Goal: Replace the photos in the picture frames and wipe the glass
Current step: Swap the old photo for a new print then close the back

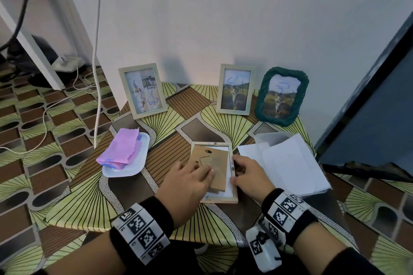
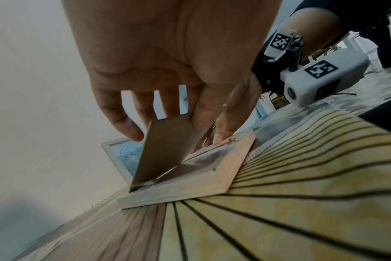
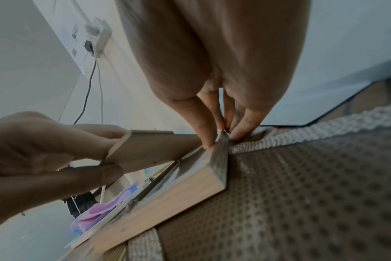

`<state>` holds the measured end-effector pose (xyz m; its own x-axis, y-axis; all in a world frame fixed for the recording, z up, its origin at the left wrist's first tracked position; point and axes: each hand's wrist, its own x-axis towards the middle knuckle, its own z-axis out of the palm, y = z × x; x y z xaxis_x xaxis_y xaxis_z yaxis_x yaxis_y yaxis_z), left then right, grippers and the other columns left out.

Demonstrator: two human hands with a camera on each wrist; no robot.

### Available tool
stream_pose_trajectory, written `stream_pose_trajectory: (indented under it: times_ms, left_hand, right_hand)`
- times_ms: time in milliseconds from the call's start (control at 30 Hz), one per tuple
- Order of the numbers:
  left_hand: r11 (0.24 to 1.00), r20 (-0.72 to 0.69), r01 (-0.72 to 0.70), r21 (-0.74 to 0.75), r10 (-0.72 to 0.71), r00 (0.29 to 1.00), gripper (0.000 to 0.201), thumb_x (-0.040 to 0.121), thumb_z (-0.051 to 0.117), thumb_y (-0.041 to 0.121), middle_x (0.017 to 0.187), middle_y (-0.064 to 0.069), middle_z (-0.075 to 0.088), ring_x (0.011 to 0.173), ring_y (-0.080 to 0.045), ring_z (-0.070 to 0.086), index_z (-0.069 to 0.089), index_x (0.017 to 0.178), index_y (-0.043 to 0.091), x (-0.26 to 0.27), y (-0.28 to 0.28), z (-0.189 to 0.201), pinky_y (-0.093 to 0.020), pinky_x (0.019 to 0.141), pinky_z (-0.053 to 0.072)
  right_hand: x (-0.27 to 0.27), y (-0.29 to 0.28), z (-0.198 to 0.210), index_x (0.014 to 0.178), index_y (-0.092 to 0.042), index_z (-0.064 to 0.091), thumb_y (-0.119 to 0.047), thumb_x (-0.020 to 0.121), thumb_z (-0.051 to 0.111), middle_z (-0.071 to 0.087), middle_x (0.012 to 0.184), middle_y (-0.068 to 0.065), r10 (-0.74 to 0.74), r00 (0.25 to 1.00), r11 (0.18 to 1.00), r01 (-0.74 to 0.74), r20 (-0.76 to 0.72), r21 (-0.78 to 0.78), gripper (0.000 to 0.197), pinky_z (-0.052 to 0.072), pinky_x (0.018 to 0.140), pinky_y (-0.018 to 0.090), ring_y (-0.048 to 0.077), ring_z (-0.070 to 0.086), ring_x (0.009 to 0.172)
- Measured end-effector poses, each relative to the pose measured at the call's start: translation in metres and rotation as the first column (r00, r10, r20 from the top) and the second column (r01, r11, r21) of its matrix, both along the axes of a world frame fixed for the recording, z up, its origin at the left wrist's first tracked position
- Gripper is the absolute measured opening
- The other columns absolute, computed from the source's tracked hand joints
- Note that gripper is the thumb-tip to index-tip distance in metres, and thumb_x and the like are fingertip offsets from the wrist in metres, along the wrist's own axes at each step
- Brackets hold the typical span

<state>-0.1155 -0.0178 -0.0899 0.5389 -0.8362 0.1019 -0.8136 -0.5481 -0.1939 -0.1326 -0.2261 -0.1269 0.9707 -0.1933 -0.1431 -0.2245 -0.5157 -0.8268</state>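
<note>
Table (image 1: 89, 207): covered in a glossy cloth patterned with green fans and brown striped panels; it stands against a white wall.
Loose sheets (image 1: 288, 163): a pile of white paper and clear sleeves at the right of the table.
Standing frames: a pale wooden frame (image 1: 143, 90) at the back left, a second pale frame (image 1: 235, 89) and a green woven frame (image 1: 282, 95) at the back right, all upright, their glass marked with blue scribbles.
Open frame (image 1: 218, 200): light wood, rectangular, face down at the near middle of the table, long axis running away from the person.
Plate (image 1: 138, 163): white, oblong, left of the open frame; a folded pink cloth (image 1: 121, 152) lies in it.
Backing board (image 1: 214, 163): brown fibreboard, tilted up out of the open frame, its near left corner still in the recess.
Left hand (image 1: 187, 181): thumb and fingers pinch the board's raised edge.
Right hand (image 1: 250, 176): fingertips curled on the frame's right rail, thumb inside, other fingers outside.
</note>
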Motion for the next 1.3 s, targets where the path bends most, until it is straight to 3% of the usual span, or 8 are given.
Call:
stream_pose_trajectory:
  times_ms: [200,400,600,833,967,1133,1200,1300]
  left_hand:
    - [0.993,-0.029,-0.020,0.114,0.023,0.999,0.055,0.087,0.053,0.021,0.132,-0.010,0.057,0.108,-0.031,0.057,0.049,0.139,0.007,0.004,-0.011,0.001,-0.044,0.083,0.047]
    - [0.992,-0.069,-0.010,0.125,0.019,0.997,0.056,0.096,0.037,0.022,0.151,-0.014,0.033,0.122,-0.034,0.042,0.026,0.149,0.006,0.007,-0.023,-0.013,-0.047,0.096,0.035]
    - [0.993,-0.101,-0.006,0.117,0.018,0.995,0.058,0.096,0.041,0.017,0.153,-0.015,0.031,0.129,-0.034,0.038,0.023,0.150,0.006,0.010,-0.023,-0.018,-0.049,0.101,0.035]
    - [0.997,-0.225,0.041,0.064,-0.026,0.974,0.062,0.103,0.045,0.030,0.161,-0.010,0.020,0.147,-0.031,0.021,0.015,0.155,0.015,0.023,-0.011,-0.032,-0.047,0.112,0.035]
    - [0.999,-0.256,0.050,0.005,-0.047,0.966,0.061,0.103,0.041,0.036,0.162,-0.008,0.020,0.149,-0.029,0.019,0.017,0.155,0.017,0.025,-0.009,-0.038,-0.043,0.119,0.028]
    - [0.995,-0.328,0.023,-0.099,-0.054,0.943,0.058,0.102,0.040,0.042,0.163,0.000,0.016,0.150,-0.021,0.016,0.022,0.155,0.024,0.026,-0.005,-0.040,-0.037,0.118,0.023]
    - [0.993,-0.336,0.000,-0.117,-0.040,0.941,0.055,0.102,0.040,0.044,0.163,0.004,0.017,0.150,-0.016,0.017,0.027,0.153,0.029,0.027,-0.003,-0.040,-0.032,0.116,0.024]
    - [0.994,-0.330,-0.003,-0.112,-0.034,0.943,0.053,0.102,0.040,0.043,0.163,0.005,0.019,0.149,-0.015,0.019,0.030,0.152,0.030,0.026,-0.003,-0.039,-0.030,0.115,0.023]
  right_hand:
    - [0.001,-0.001,-0.002,0.114,-0.015,0.066,0.007,0.076,0.064,0.065,0.113,-0.001,0.013,1.000,1.000,-0.013,0.017,-0.016,0.044,0.050,0.098,0.036,0.019,0.061,0.107]
    - [0.003,-0.003,-0.006,0.116,-0.016,0.066,0.003,0.079,0.067,0.060,0.122,-0.001,0.026,0.999,0.998,-0.024,0.034,-0.051,0.041,0.047,0.101,0.032,0.019,0.057,0.112]
    - [0.005,-0.004,-0.010,0.131,-0.013,0.060,0.000,0.083,0.068,0.052,0.132,-0.003,0.004,0.999,1.000,-0.003,0.037,-0.025,0.051,0.039,0.097,0.017,0.009,0.049,0.114]
    - [0.004,-0.004,-0.013,0.137,-0.011,0.055,0.003,0.085,0.065,0.048,0.138,-0.003,0.005,1.000,1.000,-0.005,0.019,0.003,0.055,0.038,0.097,0.016,0.007,0.047,0.116]
    - [0.004,-0.003,-0.013,0.138,-0.011,0.053,0.004,0.087,0.059,0.046,0.142,-0.003,-0.003,1.000,1.000,0.003,-0.005,-0.010,0.054,0.036,0.103,0.019,0.015,0.048,0.127]
    - [0.006,-0.002,-0.011,0.122,-0.010,0.065,-0.004,0.092,0.058,0.052,0.122,-0.009,-0.021,0.999,0.999,0.022,0.029,-0.040,0.032,0.034,0.100,0.021,0.010,0.048,0.114]
    - [0.006,-0.002,-0.009,0.114,-0.009,0.067,-0.012,0.092,0.062,0.057,0.119,-0.005,-0.019,0.999,0.999,0.020,0.026,-0.042,0.023,0.040,0.102,0.028,0.015,0.053,0.111]
    - [0.006,0.000,-0.005,0.113,-0.007,0.068,-0.016,0.089,0.068,0.059,0.123,0.003,-0.020,1.000,0.998,0.021,0.010,-0.066,0.026,0.044,0.103,0.034,0.021,0.056,0.113]
